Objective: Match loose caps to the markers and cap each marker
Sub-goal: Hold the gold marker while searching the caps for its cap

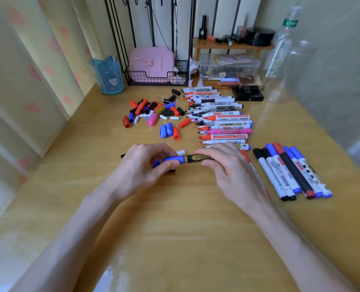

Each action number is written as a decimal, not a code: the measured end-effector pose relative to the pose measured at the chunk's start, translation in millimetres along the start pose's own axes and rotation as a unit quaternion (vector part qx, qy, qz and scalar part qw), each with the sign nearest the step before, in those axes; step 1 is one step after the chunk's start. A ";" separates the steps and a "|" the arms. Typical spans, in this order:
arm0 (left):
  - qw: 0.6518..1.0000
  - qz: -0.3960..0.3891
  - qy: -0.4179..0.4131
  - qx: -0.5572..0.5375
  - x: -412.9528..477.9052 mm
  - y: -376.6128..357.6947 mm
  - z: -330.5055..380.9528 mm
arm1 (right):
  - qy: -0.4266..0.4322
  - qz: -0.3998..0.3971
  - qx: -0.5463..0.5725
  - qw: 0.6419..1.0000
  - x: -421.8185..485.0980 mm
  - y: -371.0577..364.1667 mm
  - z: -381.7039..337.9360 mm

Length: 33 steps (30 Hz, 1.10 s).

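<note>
Over the middle of the table my left hand [145, 163] pinches a blue cap [173, 159] that sits on the end of a black-and-gold marker [198, 158]. My right hand [227, 165] grips the marker's barrel. A small white cap [181, 152] lies just behind them. Farther back lies a pile of loose caps [153, 112] in red, blue, black, white and pink. Right of the pile is a stack of uncapped markers [221, 119]. Several capped markers [290, 171] lie in a row at the right. A red marker [256, 171] lies partly under my right hand.
A blue cup [109, 75] stands at the back left, next to a wire basket [158, 77] with a pink item. A clear box [227, 68] sits under a small wooden shelf [231, 46]. A clear bottle [280, 49] stands at the back right. A dark flat object [124, 155] lies under my left hand.
</note>
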<state>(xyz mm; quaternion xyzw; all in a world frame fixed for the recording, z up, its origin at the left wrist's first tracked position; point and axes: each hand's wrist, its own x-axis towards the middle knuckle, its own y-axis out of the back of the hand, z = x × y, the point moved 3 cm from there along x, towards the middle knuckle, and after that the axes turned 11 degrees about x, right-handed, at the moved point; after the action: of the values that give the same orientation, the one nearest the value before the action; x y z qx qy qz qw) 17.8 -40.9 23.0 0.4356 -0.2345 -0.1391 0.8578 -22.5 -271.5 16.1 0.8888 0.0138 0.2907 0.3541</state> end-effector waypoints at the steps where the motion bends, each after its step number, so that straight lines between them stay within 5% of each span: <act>1: 1.000 -0.008 0.006 -0.001 0.3 3.2 -2.8 | 0.001 0.019 -0.006 1.000 0.1 2.0 0.8; 4: 0.998 -0.049 0.022 -0.020 0.7 14.1 -15.7 | -0.020 0.069 -0.002 0.997 1.5 14.0 11.7; 13: 0.989 -0.113 -0.029 0.094 -3.5 3.2 -26.1 | -0.061 0.038 -0.015 0.997 1.1 6.4 18.2; 19: 0.993 -0.043 0.007 0.107 -2.4 23.2 -36.9 | -0.061 0.030 -0.017 0.998 0.6 4.5 17.8; 27: 0.975 -0.051 0.027 0.215 -3.0 15.1 -40.3 | -0.063 0.026 -0.010 0.998 -1.2 1.8 18.1; 33: 0.991 0.032 0.004 0.131 -1.6 23.8 -30.6 | -0.060 0.023 -0.007 0.998 -1.0 1.2 14.8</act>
<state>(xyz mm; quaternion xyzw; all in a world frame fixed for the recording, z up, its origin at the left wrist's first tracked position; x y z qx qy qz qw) 33.3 -5.5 26.3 0.5371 -0.2614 -0.0776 0.7982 -15.7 -281.8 7.8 0.9020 -0.0301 0.2450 0.3541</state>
